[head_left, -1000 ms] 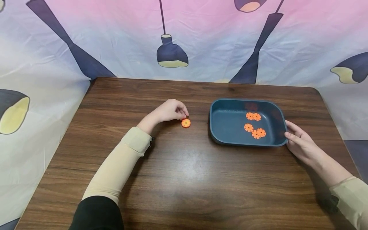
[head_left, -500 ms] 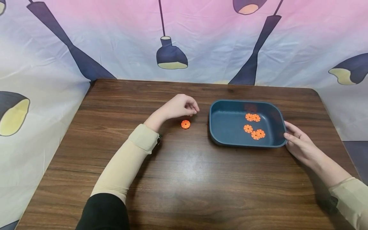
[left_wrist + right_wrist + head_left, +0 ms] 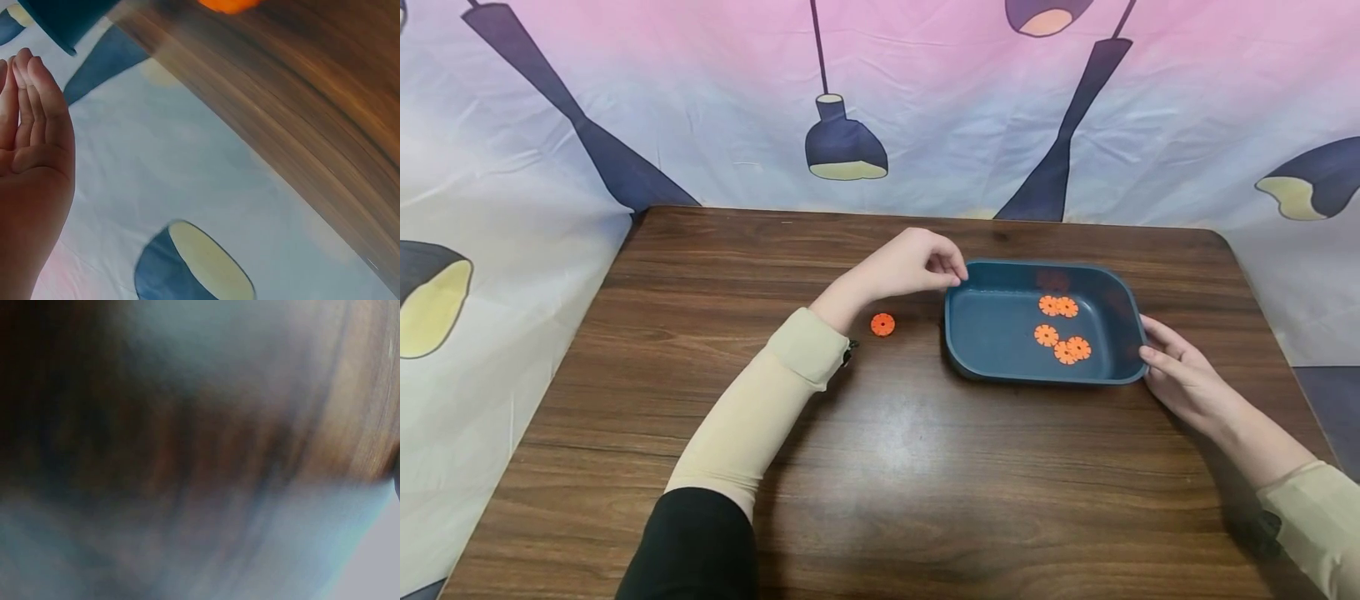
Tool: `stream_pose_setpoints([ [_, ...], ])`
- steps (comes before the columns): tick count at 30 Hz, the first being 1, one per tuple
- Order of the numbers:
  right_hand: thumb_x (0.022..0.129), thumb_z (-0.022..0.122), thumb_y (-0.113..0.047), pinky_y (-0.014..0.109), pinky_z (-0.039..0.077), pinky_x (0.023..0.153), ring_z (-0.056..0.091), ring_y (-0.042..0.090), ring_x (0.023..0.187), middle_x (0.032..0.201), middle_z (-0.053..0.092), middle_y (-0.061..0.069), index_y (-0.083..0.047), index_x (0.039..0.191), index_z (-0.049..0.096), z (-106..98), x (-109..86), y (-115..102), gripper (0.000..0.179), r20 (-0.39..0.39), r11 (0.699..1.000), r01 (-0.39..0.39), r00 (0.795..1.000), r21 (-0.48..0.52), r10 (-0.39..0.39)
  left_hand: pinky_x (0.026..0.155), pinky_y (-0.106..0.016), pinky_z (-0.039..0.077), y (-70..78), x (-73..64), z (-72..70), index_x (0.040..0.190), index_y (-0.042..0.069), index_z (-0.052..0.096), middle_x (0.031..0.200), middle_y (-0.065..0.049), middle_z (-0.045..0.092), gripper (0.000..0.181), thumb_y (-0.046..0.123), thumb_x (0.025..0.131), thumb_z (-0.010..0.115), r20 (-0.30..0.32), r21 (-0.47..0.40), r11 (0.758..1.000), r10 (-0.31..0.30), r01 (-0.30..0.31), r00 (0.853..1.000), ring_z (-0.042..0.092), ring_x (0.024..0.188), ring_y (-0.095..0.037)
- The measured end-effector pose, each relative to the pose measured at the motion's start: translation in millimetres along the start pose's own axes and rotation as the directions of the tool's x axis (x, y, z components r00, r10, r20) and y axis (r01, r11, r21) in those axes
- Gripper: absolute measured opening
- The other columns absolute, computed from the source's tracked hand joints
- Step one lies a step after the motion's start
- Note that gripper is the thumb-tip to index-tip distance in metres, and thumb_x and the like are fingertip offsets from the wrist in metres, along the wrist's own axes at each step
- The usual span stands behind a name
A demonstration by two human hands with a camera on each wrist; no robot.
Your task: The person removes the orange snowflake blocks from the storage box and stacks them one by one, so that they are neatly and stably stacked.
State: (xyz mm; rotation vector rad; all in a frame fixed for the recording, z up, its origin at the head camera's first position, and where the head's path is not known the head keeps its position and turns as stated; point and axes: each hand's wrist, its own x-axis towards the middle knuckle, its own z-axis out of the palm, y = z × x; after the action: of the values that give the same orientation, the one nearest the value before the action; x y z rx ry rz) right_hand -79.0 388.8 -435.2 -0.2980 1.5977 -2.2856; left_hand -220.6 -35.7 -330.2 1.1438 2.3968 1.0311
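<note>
Disc [image 3: 883, 324] lies at seven o'clock from left hand [image 3: 917, 265], hold unclear; right hand [image 3: 1183, 375] grips tray's [image 3: 992, 342] three-o'clock end.

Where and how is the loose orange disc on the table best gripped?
Probably by opposite edges of its rim, coming straight down from above: the orange disc lies flat on the table, apart from the blue tray. Of the two hands, the left hand looks nearer.
</note>
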Motion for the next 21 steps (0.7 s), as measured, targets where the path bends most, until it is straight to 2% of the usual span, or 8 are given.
stream_pose_setpoints([
  [9, 0.111, 0.036, 0.005, 0.013, 0.048, 0.104, 0.065, 0.002, 0.125, 0.141, 0.069, -0.007, -0.019, 0.151, 0.056, 0, 0.8, 2, 0.050, 0.002, 1.000, 0.006, 1.000, 0.005, -0.006, 0.088, -0.023, 0.056, 12.6, 25.9, 21.1, 0.111, 0.003, 0.080, 0.104, -0.008, 0.079, 0.014, 0.010, 0.102, 0.071, 0.043, -0.031, 0.998, 0.055, -0.053, 0.998, 0.070, 0.094, -0.017],
  [21, 0.112, 0.038, 0.003, 0.012, 0.047, 0.104, 0.064, 0.001, 0.126, 0.142, 0.069, -0.009, -0.022, 0.150, 0.056, 2, 3.6, 2, 0.050, -0.008, 1.000, -0.017, 1.000, -0.001, 0.017, 0.085, -0.021, 0.055, 10.3, 52.7, 53.0, 0.112, 0.002, 0.080, 0.103, -0.007, 0.078, 0.018, 0.011, 0.104, 0.067, 0.100, -0.059, 0.995, 0.084, -0.078, 0.991, 0.069, 0.093, -0.014],
])
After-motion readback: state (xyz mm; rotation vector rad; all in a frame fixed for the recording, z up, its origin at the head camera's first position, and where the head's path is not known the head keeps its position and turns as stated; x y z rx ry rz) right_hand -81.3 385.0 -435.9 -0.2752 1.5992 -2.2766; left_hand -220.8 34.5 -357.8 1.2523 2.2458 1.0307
